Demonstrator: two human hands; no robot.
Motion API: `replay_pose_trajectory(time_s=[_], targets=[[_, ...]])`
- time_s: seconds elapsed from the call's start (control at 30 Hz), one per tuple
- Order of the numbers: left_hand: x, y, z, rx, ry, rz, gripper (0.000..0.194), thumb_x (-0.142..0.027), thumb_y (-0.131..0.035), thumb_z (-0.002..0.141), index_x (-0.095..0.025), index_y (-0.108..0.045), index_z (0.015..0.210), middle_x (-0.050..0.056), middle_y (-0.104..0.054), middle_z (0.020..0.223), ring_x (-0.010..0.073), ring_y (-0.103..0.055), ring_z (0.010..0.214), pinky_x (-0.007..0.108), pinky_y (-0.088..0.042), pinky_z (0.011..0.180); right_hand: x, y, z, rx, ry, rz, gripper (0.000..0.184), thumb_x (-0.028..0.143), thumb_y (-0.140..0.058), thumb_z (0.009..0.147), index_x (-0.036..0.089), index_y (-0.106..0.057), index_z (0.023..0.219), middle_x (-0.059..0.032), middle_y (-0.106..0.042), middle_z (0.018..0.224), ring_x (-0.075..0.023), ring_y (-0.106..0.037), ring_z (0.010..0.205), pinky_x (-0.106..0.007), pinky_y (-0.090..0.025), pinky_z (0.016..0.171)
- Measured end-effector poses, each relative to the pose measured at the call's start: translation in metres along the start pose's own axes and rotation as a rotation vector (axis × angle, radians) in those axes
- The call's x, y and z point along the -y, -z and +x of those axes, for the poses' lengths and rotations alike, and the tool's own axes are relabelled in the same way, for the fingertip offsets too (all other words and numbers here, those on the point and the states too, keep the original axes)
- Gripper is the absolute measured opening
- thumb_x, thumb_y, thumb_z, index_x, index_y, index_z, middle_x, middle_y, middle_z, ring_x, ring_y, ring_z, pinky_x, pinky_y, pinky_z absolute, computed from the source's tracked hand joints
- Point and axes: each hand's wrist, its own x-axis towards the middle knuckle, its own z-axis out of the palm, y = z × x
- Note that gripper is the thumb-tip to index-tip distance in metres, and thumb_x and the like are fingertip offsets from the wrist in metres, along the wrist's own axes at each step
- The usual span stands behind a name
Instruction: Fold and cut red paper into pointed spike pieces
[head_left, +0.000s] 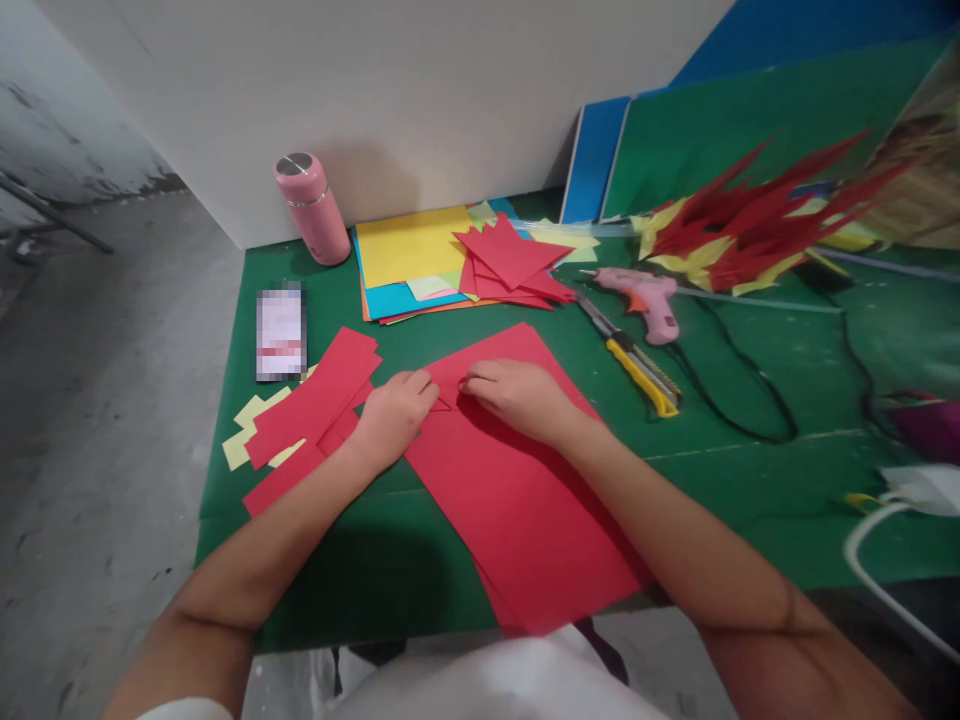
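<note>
Large red paper sheets (517, 500) lie at a slant on the table in front of me. Over their far left part, a small red paper piece (448, 388) spans the gap between my hands, hard to tell from the red beneath. My left hand (397, 415) is closed on its left end, fingertips pressed together. My right hand (514, 395) pinches the other end with curled fingers. Left of my left hand, red paper strips (319, 395) lie overlapped on pale yellow paper squares (238, 450).
A pink bottle (315, 210) and a phone (281, 332) stand and lie left. Beyond the sheets are coloured papers (409, 245) and red cut pieces (517, 250). Right are a yellow utility knife (641, 375), a corded pink glue gun (645, 300) and paper flames (765, 230).
</note>
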Motion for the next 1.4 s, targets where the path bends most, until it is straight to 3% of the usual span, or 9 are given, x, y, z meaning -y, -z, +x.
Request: replay_pose_trajectory(time_s=[0.37,0.57,0.77,1.07,1.2,1.4], targets=[[-0.003,-0.005,0.001,-0.035,-0.08,0.074,0.024,-0.009,-0.043,0.098,-0.013,-0.064,0.088,0.01,-0.066,0.101,0.0206,-0.059,0.095,0.028,-0.049,0.072,0.001,0.0,0.0,0.005,0.02,-0.058,0.02,0.012,-0.052,0.095,0.016,-0.071,0.098,-0.0076,-0.071,0.097,-0.0183,-0.061,0.083,-0.029,-0.036,0.061],[-0.004,-0.005,0.004,-0.055,-0.241,0.073,0.021,-0.011,-0.045,0.098,-0.013,-0.066,0.099,0.008,-0.069,0.098,0.0188,-0.061,0.086,0.029,-0.048,0.073,0.006,0.003,-0.002,0.016,0.016,-0.076,0.02,0.009,-0.052,0.094,0.014,-0.071,0.098,-0.0084,-0.072,0.098,-0.0193,-0.062,0.086,-0.029,-0.037,0.062],[-0.009,-0.004,-0.003,-0.11,-0.187,0.086,0.024,-0.013,-0.046,0.099,-0.014,-0.067,0.111,0.008,-0.072,0.101,0.0181,-0.066,0.087,0.029,-0.052,0.072,0.008,0.004,-0.003,0.025,-0.022,-0.062,0.022,0.008,-0.051,0.094,0.015,-0.071,0.098,-0.0085,-0.072,0.099,-0.0191,-0.061,0.086,-0.03,-0.037,0.063],[-0.028,0.008,-0.015,0.126,-0.069,0.121,0.042,-0.004,-0.047,0.092,-0.015,-0.058,0.131,0.014,-0.062,0.129,0.0219,-0.065,0.114,0.026,-0.057,0.08,0.02,0.006,-0.004,0.082,-0.075,-0.093,0.028,0.012,-0.044,0.098,0.014,-0.07,0.108,-0.0084,-0.067,0.091,-0.0189,-0.056,0.08,-0.031,-0.031,0.059],[-0.036,0.011,-0.013,0.202,-0.011,0.145,0.043,-0.004,-0.046,0.09,-0.013,-0.058,0.131,0.015,-0.061,0.127,0.0214,-0.065,0.107,0.027,-0.056,0.08,0.023,0.008,-0.001,0.123,-0.062,-0.108,0.038,0.013,-0.04,0.099,0.02,-0.061,0.13,-0.0083,-0.063,0.09,-0.0195,-0.052,0.08,-0.031,-0.024,0.055],[-0.039,0.016,-0.01,0.243,-0.042,0.182,0.037,-0.006,-0.047,0.091,-0.011,-0.062,0.125,0.016,-0.06,0.121,0.0228,-0.061,0.099,0.032,-0.053,0.081,0.028,0.011,0.011,0.186,-0.069,-0.065,0.044,0.011,-0.042,0.096,0.028,-0.058,0.134,-0.0073,-0.054,0.088,-0.0189,-0.045,0.077,-0.031,-0.023,0.058]])
